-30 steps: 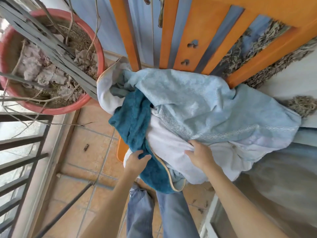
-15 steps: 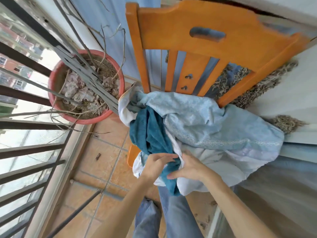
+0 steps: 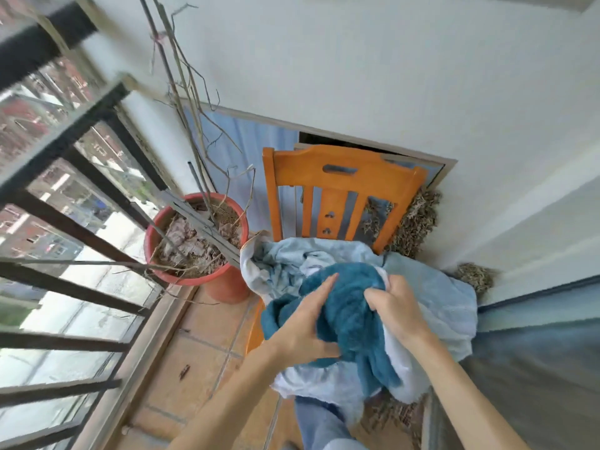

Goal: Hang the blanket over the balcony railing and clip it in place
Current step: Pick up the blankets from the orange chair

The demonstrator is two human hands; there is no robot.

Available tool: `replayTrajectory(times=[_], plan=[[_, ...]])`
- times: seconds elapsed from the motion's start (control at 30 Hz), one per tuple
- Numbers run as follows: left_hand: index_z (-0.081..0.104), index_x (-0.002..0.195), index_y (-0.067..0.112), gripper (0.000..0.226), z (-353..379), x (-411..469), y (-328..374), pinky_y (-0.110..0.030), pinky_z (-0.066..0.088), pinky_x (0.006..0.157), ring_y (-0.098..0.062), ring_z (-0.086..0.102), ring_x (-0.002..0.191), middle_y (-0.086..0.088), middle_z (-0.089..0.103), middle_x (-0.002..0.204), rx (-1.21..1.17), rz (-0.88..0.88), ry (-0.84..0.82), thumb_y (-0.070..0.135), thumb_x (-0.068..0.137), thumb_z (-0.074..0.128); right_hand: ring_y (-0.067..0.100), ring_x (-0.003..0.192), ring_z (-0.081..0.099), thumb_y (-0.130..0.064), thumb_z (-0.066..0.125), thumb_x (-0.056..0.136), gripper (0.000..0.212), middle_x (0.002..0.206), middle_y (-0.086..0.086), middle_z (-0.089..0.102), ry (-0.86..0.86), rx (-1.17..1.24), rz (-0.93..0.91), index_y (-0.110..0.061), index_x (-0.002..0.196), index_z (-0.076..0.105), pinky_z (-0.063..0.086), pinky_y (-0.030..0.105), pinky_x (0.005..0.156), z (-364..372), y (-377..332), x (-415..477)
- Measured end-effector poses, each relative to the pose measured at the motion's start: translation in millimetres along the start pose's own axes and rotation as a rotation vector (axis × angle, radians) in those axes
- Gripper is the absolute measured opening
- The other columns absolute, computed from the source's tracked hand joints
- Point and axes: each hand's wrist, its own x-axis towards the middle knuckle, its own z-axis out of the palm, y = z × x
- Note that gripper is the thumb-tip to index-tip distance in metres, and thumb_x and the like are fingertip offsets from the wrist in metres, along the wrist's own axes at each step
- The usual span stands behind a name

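A dark teal fleece blanket (image 3: pixel 347 306) sits bunched on top of a pile of pale blue and white cloth (image 3: pixel 435 297) on the seat of an orange wooden chair (image 3: pixel 344 177). My left hand (image 3: pixel 305 316) grips the teal blanket from its left side, fingers pressed into the fleece. My right hand (image 3: pixel 394 303) clutches it from the right, fingers curled into the fabric. The black balcony railing (image 3: pixel 74 287) runs along the left edge of the view, apart from the blanket. No clips are visible.
A red flowerpot (image 3: pixel 224 280) with bare twigs and grey slats stands between the railing and the chair. Dried plant matter (image 3: pixel 415 225) lies behind the chair by the white wall. Orange floor tiles (image 3: pixel 194 352) lie below, and my jeans show at the bottom.
Both hands have come together on the teal blanket and gathered it up on top of the pale cloth. The view has pulled back and tilted up, showing the whole chair and more railing.
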Motion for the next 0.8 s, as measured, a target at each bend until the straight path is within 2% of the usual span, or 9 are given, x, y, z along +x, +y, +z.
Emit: replayTrajectory(times=[0.1,0.2,0.27,0.37,0.43,0.5,0.63,0.73,0.8], plan=[[0.010,0.155,0.016,0.128,24.7,-10.8,51.2,-0.028,0.039,0.110,-0.005,0.040,0.139,0.015,0.044,0.148,-0.099,0.127,0.098,0.020,0.059,0.095,0.014,0.047,0.017,-0.004,0.045,0.064,0.030,0.049,-0.003,0.021,0.004,0.040,-0.169,-0.019,0.053,0.022,0.016,0.032,0.050,-8.8,-41.9,-37.5],[0.047,0.134,0.022,0.079,41.0,-27.4,96.7,-0.021,0.054,0.081,0.002,0.064,0.102,0.022,0.067,0.108,-0.082,0.181,0.422,0.020,0.067,0.090,0.007,0.044,0.021,0.004,0.046,0.071,0.032,0.049,-0.008,0.023,0.013,0.054,-0.325,-0.013,0.057,0.024,0.021,0.018,0.043,-19.9,-86.6,-84.6],[0.056,0.116,0.025,0.051,45.8,-37.3,124.4,-0.017,0.051,0.068,0.002,0.065,0.082,0.021,0.069,0.088,-0.049,0.237,0.577,0.012,0.073,0.082,0.006,0.045,0.029,0.015,0.044,0.078,0.029,0.053,-0.005,0.031,0.057,0.093,-0.368,-0.007,0.062,0.033,0.028,0.013,0.043,-28.2,-104.3,-110.3],[0.061,0.099,0.027,0.031,48.0,-48.2,159.5,-0.014,0.046,0.064,0.004,0.062,0.073,0.013,0.069,0.080,-0.072,0.269,0.681,0.022,0.073,0.077,0.005,0.074,0.061,-0.005,0.060,0.083,0.008,0.082,-0.003,0.066,0.140,0.040,-0.414,-0.003,0.091,0.059,0.049,0.019,0.073,-46.1,-103.1,-136.4],[0.061,0.088,0.025,0.025,48.6,-54.4,171.9,-0.012,0.044,0.062,0.007,0.061,0.073,0.014,0.067,0.077,-0.082,0.220,0.718,0.034,0.069,0.072,0.003,0.111,0.060,-0.023,0.072,0.083,0.043,0.120,-0.011,0.065,0.203,-0.001,-0.412,-0.023,0.123,0.058,0.046,0.022,0.095,-64.4,-83.0,-154.0],[0.063,0.084,0.024,0.023,47.1,-60.1,176.6,-0.021,0.050,0.066,0.001,0.065,0.079,0.013,0.068,0.078,-0.171,0.130,0.750,0.034,0.066,0.073,0.000,0.128,0.045,-0.034,0.077,0.081,0.067,0.140,-0.015,0.048,0.302,-0.078,-0.340,-0.028,0.139,0.043,0.033,0.009,0.098,-79.3,-54.5,-172.8],[0.070,0.092,0.017,0.022,44.0,-71.5,187.1,-0.046,0.060,0.082,-0.025,0.071,0.091,-0.004,0.075,0.092,-0.522,-0.023,0.733,0.021,0.072,0.078,-0.002,0.125,0.041,-0.039,0.089,0.064,0.095,0.131,-0.027,0.041,0.184,-0.153,-0.114,-0.036,0.137,0.027,0.035,0.019,0.100,-54.3,28.0,-205.7],[0.068,0.103,0.009,0.030,43.6,-84.8,199.1,-0.047,0.059,0.084,-0.029,0.073,0.092,-0.011,0.076,0.097,-0.708,-0.127,0.615,0.020,0.077,0.077,0.010,0.122,0.055,-0.092,0.055,0.051,0.124,0.138,-0.013,0.050,-0.008,-0.432,-0.125,-0.039,0.152,0.007,0.051,0.028,0.098,-23.9,66.1,-187.3],[0.067,0.104,0.008,0.030,40.9,-94.9,202.0,-0.042,0.060,0.079,-0.028,0.074,0.089,-0.011,0.077,0.096,-0.736,-0.187,0.525,0.022,0.079,0.076,0.016,0.109,0.063,-0.085,0.050,0.069,0.107,0.121,-0.006,0.062,-0.207,-0.291,-0.127,-0.013,0.146,0.036,0.056,0.032,0.091,-11.6,74.2,-166.9]])
